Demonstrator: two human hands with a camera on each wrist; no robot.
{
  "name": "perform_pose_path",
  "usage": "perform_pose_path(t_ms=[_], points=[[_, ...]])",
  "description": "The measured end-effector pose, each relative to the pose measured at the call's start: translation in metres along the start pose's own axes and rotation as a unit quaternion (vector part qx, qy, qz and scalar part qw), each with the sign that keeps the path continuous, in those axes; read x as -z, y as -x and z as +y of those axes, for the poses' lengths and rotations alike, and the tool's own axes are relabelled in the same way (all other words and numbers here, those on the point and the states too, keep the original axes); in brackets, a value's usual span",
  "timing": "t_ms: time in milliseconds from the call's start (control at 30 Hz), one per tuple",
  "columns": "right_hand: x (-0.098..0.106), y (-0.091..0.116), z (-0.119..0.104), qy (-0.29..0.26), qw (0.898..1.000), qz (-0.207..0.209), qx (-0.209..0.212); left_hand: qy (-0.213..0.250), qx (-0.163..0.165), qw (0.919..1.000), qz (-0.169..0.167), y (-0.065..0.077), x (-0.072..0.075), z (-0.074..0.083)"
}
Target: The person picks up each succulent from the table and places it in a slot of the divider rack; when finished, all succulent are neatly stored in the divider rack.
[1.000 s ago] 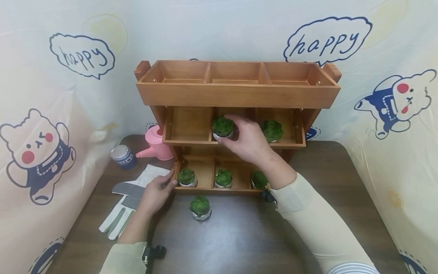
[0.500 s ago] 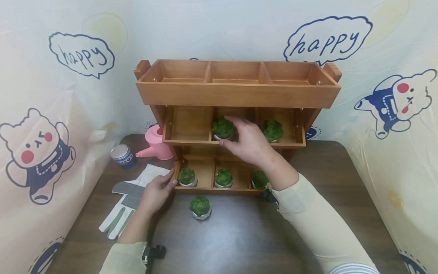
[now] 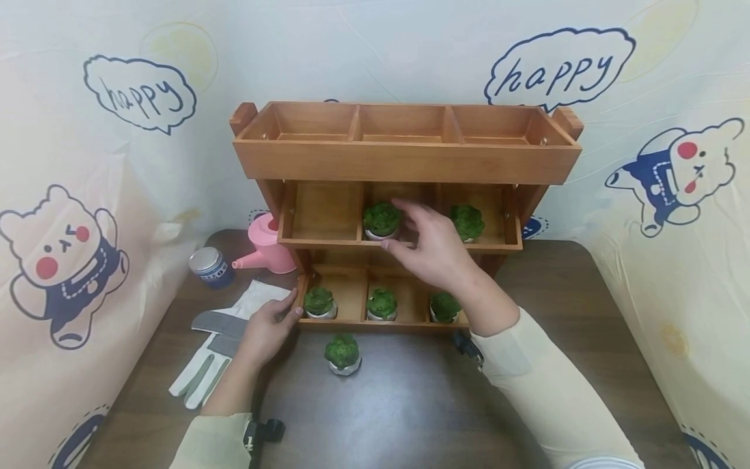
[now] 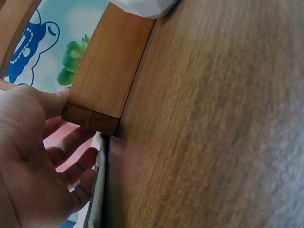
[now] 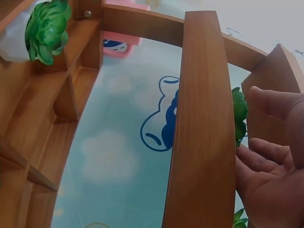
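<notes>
A three-tier wooden planter shelf stands on the table, each tier split into compartments. My left hand grips the left front corner of its bottom tier, thumb at the top edge in the left wrist view. In the middle tier's centre compartment sits a potted succulent. My right hand is just right of it, thumb and fingers spread apart. A second succulent sits in the right compartment, partly behind that hand. Three more potted succulents line the bottom tier. Another succulent stands on the table in front.
Left of the shelf are a pink watering can, a blue and white tin and white-and-grey gloves. A printed cloth hangs around the table at the back and sides.
My right hand has eased slightly right, its fingers and thumb parting from the succulent in the middle compartment, which stays in place. My left hand has not moved.
</notes>
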State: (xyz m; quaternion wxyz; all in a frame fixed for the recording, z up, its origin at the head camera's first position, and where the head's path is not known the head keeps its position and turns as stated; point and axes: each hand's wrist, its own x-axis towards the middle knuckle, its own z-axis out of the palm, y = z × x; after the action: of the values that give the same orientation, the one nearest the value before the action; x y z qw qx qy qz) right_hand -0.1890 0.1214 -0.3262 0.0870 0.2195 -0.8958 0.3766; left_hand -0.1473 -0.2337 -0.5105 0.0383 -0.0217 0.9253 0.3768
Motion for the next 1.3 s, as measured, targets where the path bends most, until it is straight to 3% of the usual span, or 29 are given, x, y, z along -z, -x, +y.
perform_pose_path(t_ms=[467,867,1133,1300], points=[[0.005,0.031,0.004,-0.086,0.995,0.046,0.015,0.007,0.015,0.9998,-0.011,0.001,0.002,0.001],[-0.006,0.055,0.006,-0.127,0.99,0.059,0.014,0.005,0.001,1.0,-0.002,0.0,0.0,0.001],[-0.028,0.068,0.009,-0.154,0.983,0.058,0.077,0.011,0.01,0.9999,-0.009,0.001,0.001,0.0],[-0.044,0.075,0.013,-0.136,0.985,0.036,0.101,0.012,0.01,0.9998,-0.01,0.002,0.001,0.0]])
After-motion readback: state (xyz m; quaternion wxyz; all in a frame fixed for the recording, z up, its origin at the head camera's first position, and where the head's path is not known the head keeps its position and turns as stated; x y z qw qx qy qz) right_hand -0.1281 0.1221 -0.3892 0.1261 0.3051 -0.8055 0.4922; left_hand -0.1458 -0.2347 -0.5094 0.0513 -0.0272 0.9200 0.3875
